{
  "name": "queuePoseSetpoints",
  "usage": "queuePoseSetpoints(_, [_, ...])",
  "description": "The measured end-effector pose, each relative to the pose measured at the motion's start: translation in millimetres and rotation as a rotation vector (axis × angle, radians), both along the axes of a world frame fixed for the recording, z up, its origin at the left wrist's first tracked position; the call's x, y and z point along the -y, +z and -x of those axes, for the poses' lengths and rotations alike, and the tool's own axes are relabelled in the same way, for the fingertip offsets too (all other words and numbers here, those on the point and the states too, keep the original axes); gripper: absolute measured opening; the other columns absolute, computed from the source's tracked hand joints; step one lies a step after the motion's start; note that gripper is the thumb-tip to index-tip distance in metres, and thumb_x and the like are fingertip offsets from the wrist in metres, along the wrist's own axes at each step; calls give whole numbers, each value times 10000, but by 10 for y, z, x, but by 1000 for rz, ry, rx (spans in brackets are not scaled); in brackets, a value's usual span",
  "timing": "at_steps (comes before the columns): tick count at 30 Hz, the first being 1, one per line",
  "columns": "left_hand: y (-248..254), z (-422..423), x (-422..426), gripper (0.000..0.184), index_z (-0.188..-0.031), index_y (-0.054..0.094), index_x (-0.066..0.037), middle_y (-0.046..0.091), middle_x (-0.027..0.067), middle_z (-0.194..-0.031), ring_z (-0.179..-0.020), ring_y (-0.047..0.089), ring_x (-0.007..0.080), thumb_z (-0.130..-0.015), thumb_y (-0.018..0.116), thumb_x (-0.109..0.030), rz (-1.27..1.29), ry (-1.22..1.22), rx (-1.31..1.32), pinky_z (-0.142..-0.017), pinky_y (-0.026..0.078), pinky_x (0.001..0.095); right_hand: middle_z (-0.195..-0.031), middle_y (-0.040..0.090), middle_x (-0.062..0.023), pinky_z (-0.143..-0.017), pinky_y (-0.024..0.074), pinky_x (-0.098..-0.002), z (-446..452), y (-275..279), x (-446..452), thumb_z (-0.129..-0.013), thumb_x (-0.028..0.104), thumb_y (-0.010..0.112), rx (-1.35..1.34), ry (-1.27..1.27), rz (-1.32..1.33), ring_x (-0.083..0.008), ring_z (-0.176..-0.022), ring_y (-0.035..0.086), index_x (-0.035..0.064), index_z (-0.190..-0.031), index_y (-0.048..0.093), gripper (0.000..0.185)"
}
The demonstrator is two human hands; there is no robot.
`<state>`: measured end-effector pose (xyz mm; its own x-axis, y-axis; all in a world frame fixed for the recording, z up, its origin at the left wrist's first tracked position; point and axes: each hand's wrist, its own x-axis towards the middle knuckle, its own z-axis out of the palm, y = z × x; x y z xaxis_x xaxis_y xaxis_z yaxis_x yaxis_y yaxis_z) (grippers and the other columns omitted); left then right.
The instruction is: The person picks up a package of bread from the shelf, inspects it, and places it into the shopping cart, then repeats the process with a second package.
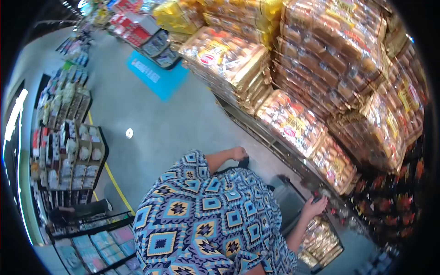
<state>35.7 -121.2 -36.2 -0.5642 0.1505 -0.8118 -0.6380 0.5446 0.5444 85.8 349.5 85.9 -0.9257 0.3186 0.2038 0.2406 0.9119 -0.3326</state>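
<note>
A blue, black and cream patterned shirt covers my body across the lower middle of the head view. My left hand is closed at a black object, whose kind is unclear. At the right, my right hand has its fingers curled around a small dark object that I cannot identify. Between my hands lies a grey, see-through bin or cart part, partly hidden by my shirt. Below my right forearm, gold-wrapped packs lie in a dark-edged tray or rack.
Tall stacks of gold-wrapped bread-like packs and a lower pack row line a shelf edge on the right. Stocked shelves stand left, beyond a yellow floor line. A blue floor mat lies ahead.
</note>
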Motion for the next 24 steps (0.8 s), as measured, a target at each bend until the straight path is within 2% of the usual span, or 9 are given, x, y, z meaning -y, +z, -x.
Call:
queuePoseSetpoints(4, [-417, -85, 194, 362, -959, 652, -10, 662, 108, -759, -589, 619, 190, -880, 562, -352, -46, 62, 12, -473, 498, 325, -1270, 494, -253, -1027, 345, -473, -59, 216, -37, -743, 154, 670, 33, 23, -66, -417, -1209, 441, -13, -1221, 514, 530])
queuePoseSetpoints(5, [-289, -155, 17, 353, -983, 639, 2, 647, 107, -757, -584, 606, 189, -879, 550, -323, -35, 75, 46, -483, 498, 329, -1273, 492, -252, -1025, 344, -479, -94, 118, -355, -744, 159, 671, 32, 51, -78, -416, -1212, 440, -9, -1226, 510, 535])
queuePoseSetpoints(11, [-487, -209, 823, 353, -894, 639, 29, 654, 130, -745, -574, 624, 213, -872, 529, -306, 72, -26, 166, -476, 509, 349, -1352, 448, -204, -1064, 268, -490, -150, 110, -109, -782, 271, 681, 129, -116, -117, -373, -1287, 373, 30, -1290, 464, 602])
queuePoseSetpoints(13, [-459, -311, 543, 357, -875, 641, 29, 652, 136, -732, -565, 626, 221, -873, 523, -308, 148, -37, 179, -480, 515, 366, -1359, 442, -200, -1061, 267, -494, -174, 64, -561, -785, 311, 683, 175, -89, -156, -383, -1287, 368, 34, -1293, 464, 618])
queuePoseSetpoints(16, [-627, -223, 661, 382, -828, 648, 30, 646, 166, -700, -537, 624, 251, -868, 497, -320, 150, -228, 49, -508, 524, 381, -1287, 506, -234, -1006, 339, -512, -30, 140, -455, -788, 297, 686, -91, 53, -272, -429, -1208, 442, 4, -1270, 482, 599])
queuePoseSetpoints(17, [-727, -197, 699, 388, -800, 651, 28, 643, 172, -683, -526, 619, 258, -866, 493, -321, 148, -344, -26, -514, 523, 380, -1238, 535, -249, -1008, 361, -495, 59, 196, -323, -821, 239, 669, -152, 62, -238, -425, -1166, 481, -18, -1219, 526, 495])
queuePoseSetpoints(19, [-682, -125, 592, 412, -716, 644, 26, 627, 161, -622, -506, 606, 256, -870, 502, -329, 134, -78, 3, -512, 512, 399, -1278, 510, -244, -1013, 365, -460, 244, 162, -88, -847, 224, 652, -119, 57, -9, -400, -1193, 471, -32, -1254, 501, 504])
queuePoseSetpoints(21, [-587, -46, 448, 394, -767, 655, 34, 642, 153, -670, -528, 613, 246, -874, 532, -324, 114, 12, -1, -499, 512, 385, -1261, 520, -253, -1014, 374, -416, 499, 177, 151, -870, 223, 640, -6, 4, 351, -378, -1181, 490, -52, -1264, 488, 504])
queuePoseSetpoints(24, [-105, 82, 160, 367, -895, 653, 31, 668, 136, -771, -606, 642, 222, -879, 551, -321, 39, 74, -26, -502, 519, 362, -1253, 535, -232, -986, 394, -369, 849, -360, 120, -904, 292, 615, 78, -84, 616, -292, -1145, 526, -68, -1310, 437, 570])
